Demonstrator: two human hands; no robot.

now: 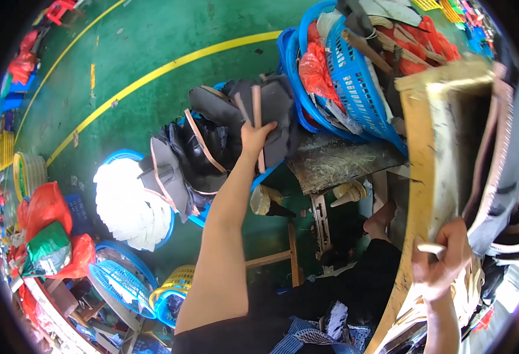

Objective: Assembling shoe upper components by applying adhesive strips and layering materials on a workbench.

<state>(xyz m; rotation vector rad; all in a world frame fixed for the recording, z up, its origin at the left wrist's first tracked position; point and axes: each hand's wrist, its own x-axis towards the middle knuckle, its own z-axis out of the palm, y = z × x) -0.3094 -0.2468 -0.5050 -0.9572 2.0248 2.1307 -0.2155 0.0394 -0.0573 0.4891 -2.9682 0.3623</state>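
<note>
Your left hand (256, 138) reaches into a stack of dark grey panels (281, 115); its thumb points right across them, and a tan edging strip (256, 100) stands just beyond the knuckles. The panels overlap closely, so a hard tug there could drag neighbours along, and the blue basket (264, 177) below those fingers could tip or catch an edge. Your right hand (445, 256) is curled beside the wooden-framed bin (420, 147), with a small white band (430, 248) at its fingers. The stitched-edge piece (495, 147) above them lies close enough to the frame that a careless pull might snag it.

Your left fingertips are hidden among the panels, so I cannot tell whether they pinch or merely rest. Nor can I tell whether the right fingers grip the band or wear it. The bin's inside is dark above your right hand, and the grey material (510, 183) beyond it is blurred toward the rim.
</note>
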